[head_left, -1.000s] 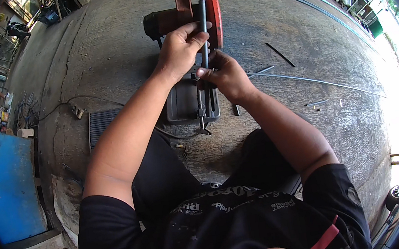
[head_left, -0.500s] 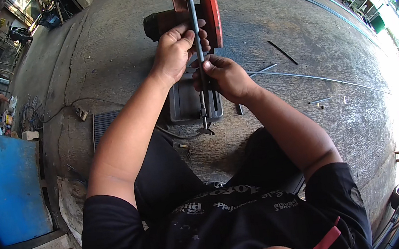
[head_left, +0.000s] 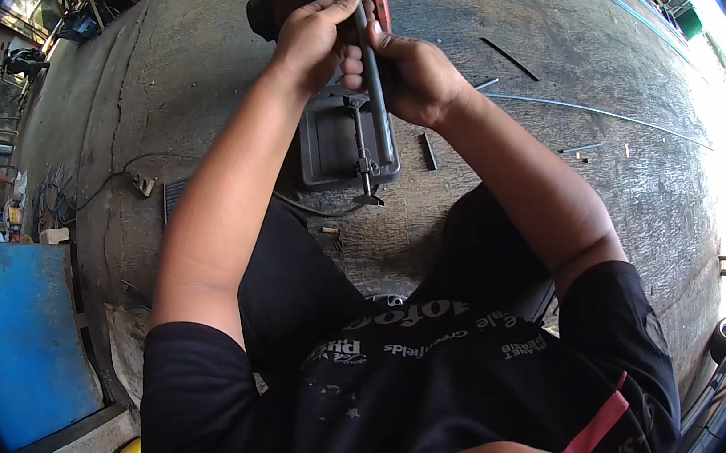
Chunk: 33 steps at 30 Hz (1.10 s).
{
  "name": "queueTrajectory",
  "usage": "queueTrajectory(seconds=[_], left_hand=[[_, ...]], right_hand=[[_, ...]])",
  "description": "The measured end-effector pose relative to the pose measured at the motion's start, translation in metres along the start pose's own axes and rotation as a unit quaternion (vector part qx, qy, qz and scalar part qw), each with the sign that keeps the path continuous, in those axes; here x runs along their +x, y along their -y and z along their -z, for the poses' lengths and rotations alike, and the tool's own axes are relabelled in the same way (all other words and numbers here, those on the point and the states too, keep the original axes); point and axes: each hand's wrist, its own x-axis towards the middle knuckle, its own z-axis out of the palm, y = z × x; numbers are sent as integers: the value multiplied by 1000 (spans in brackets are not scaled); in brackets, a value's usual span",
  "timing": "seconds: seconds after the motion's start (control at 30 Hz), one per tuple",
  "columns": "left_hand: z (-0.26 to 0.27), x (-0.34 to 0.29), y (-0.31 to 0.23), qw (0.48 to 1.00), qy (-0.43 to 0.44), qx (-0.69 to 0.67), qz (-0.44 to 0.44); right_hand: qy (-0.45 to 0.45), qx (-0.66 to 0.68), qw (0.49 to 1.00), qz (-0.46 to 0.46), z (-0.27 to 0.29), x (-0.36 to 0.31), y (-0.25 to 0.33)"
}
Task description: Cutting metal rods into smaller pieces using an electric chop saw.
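Gripping metal bar (head_left: 372, 73), both hands (head_left: 365, 52)

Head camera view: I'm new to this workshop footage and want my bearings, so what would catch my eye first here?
First, the two bare hands raised at top centre, the left hand and right hand both gripping a dark metal bar that runs lengthwise away from the person. Just beyond and beneath them sits a chop saw with a red blade guard on the concrete floor. At far left, a big blue panel stands out.
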Motion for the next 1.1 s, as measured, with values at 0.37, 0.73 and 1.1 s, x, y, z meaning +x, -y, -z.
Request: queueTrajectory(seconds=[0.37,0.73,1.1], left_hand=[[-15,-5,2,964,0,161,-213],[-12,20,-26,890,-187,344,-235],[43,86,-84,813,-332,405,-255]], right_hand=[[4,-131,990,51,9,-16,-1],[-125,-186,963,151,8,-5,-1],[-304,-250,908,146,91,-13,-3]])
